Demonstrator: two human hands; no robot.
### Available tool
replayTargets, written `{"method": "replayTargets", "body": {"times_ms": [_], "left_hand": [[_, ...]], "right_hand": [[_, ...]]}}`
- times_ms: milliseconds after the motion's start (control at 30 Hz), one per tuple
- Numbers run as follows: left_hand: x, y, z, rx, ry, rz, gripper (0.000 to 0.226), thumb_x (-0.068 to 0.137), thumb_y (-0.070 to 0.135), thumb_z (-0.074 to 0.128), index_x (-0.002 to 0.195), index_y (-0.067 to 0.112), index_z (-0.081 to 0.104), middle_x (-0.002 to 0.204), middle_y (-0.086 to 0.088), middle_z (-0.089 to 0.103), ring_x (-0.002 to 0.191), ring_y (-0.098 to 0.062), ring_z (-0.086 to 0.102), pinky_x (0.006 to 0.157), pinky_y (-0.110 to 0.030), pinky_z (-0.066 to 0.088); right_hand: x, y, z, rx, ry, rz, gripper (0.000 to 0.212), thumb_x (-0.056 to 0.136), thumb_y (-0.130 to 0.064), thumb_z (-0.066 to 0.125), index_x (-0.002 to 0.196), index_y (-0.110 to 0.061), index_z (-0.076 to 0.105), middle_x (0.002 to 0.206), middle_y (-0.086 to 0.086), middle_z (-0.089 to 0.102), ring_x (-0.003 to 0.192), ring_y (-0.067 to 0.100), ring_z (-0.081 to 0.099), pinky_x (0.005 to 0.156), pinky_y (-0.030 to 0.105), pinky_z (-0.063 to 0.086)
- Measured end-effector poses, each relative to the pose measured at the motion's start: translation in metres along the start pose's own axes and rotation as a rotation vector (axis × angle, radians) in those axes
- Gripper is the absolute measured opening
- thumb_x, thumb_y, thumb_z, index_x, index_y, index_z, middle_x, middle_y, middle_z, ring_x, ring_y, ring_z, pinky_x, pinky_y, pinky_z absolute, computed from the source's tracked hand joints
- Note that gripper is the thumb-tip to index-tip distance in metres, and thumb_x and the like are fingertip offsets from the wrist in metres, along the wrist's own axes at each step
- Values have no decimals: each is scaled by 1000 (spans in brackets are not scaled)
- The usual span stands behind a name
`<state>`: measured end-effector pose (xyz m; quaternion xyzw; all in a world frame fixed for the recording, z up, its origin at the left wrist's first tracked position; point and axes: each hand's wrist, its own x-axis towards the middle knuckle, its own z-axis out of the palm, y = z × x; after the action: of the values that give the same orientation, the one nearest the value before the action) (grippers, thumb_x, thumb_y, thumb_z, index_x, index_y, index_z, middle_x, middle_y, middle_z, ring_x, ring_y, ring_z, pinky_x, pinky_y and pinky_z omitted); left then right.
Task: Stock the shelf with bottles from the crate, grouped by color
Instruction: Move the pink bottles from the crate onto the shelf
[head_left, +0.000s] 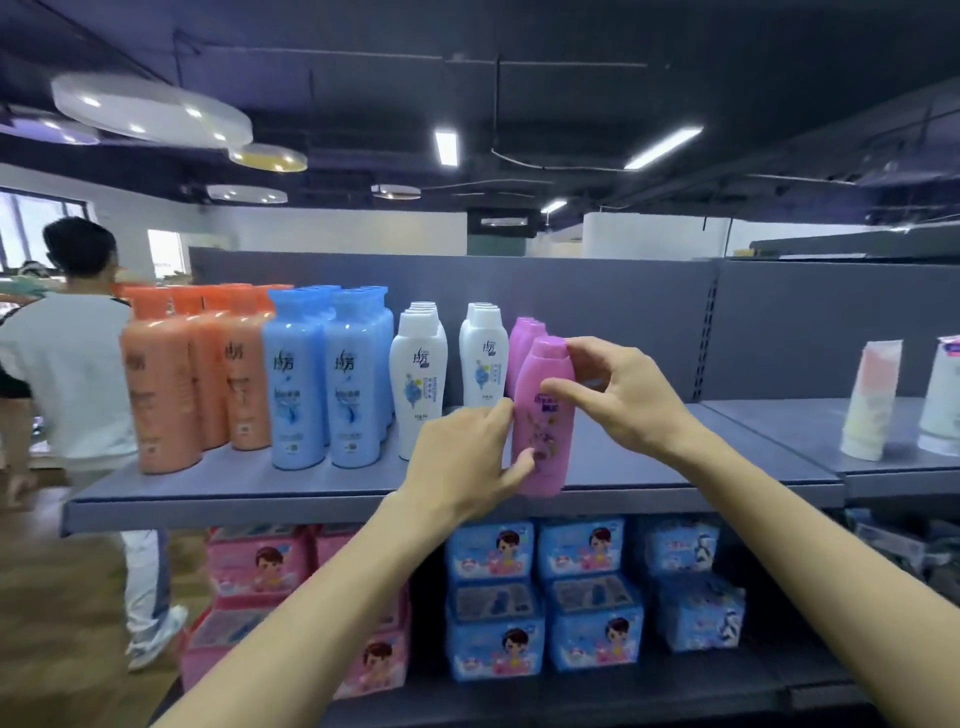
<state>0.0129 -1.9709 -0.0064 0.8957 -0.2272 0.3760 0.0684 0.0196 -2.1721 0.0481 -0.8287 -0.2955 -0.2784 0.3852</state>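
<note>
A pink bottle (545, 415) stands upright near the front edge of the grey shelf (322, 499). My left hand (467, 457) pinches its lower left side between thumb and fingers. My right hand (618, 389) holds its upper part, a finger on the cap and the thumb across the front. More pink bottles (524, 338) stand in a row behind it. To the left are white bottles (418, 374), blue bottles (322, 379) and orange bottles (182, 374), each colour grouped together. The crate is out of view.
A person in a white shirt (67, 374) stands at the shelf's left end. Pale packs (870, 400) stand on the neighbouring shelf at right. Pink packages (260, 566) and blue packages (545, 597) fill the lower shelf. Bare shelf lies right of the pink bottles.
</note>
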Motion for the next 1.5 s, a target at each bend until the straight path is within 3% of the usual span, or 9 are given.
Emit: {"method": "replayTargets", "body": {"times_ms": [200,400,600,767,867,967,1167,1333,1500], "left_hand": [[28,2,6,56,-34,-9,38,90,54,45,106,21,52,90,3,66,86,-23,63,58,-33,36],[44,3,23,55,-72,-37,36,90,54,46,104,21,51,91,3,66,84,-23,63,64,-34,47],[52,3,43,72,-114,-59,34,90,54,45,98,21,47,87,2,62,81,-23,60,63,-34,44],[53,3,51,58,-139,-54,20,92,37,45,100,18,46,89,1,63,82,-27,61,63,-34,45],[56,1,51,69,-143,-61,16,92,28,45,104,18,50,95,0,66,87,-28,61,67,-37,49],[61,-3,52,80,-140,-75,17,92,23,45,106,19,53,99,0,67,91,-27,62,69,-39,50],[72,-6,64,121,-150,-74,15,92,22,45,105,18,51,98,0,66,89,-27,61,67,-37,49],[87,-8,81,162,-147,-99,12,92,27,47,100,19,48,97,-1,65,88,-27,62,61,-33,36],[101,-15,100,181,-156,-127,13,89,27,48,99,18,46,97,-1,66,89,-30,62,61,-34,38]], "right_hand": [[26,16,-13,-11,-68,10,40,88,-26,75,125,-16,65,106,-8,73,92,6,70,82,27,59],[42,42,-14,0,-111,54,39,89,-26,74,125,-16,65,104,-5,74,94,8,70,81,27,60],[48,67,-7,1,-147,115,41,89,-29,74,126,-18,64,106,-8,74,97,5,69,89,34,58],[42,80,-2,26,-126,153,49,86,-31,76,131,-21,59,111,-10,72,100,4,68,94,32,55],[34,82,2,-74,-206,173,65,73,-29,87,128,-24,51,103,-11,71,91,4,68,86,25,56],[24,89,12,-126,-265,227,67,68,-29,90,120,-23,48,97,-12,65,80,1,64,69,15,50],[33,105,18,-151,-282,273,63,67,-32,90,114,-20,50,102,-5,65,85,11,65,71,24,53],[50,123,23,-174,-262,291,60,66,-31,90,110,-18,51,99,-4,64,85,14,64,72,28,53],[67,144,31,-200,-238,292,57,64,-36,89,104,-18,52,96,-5,65,83,16,63,76,34,54]]}}
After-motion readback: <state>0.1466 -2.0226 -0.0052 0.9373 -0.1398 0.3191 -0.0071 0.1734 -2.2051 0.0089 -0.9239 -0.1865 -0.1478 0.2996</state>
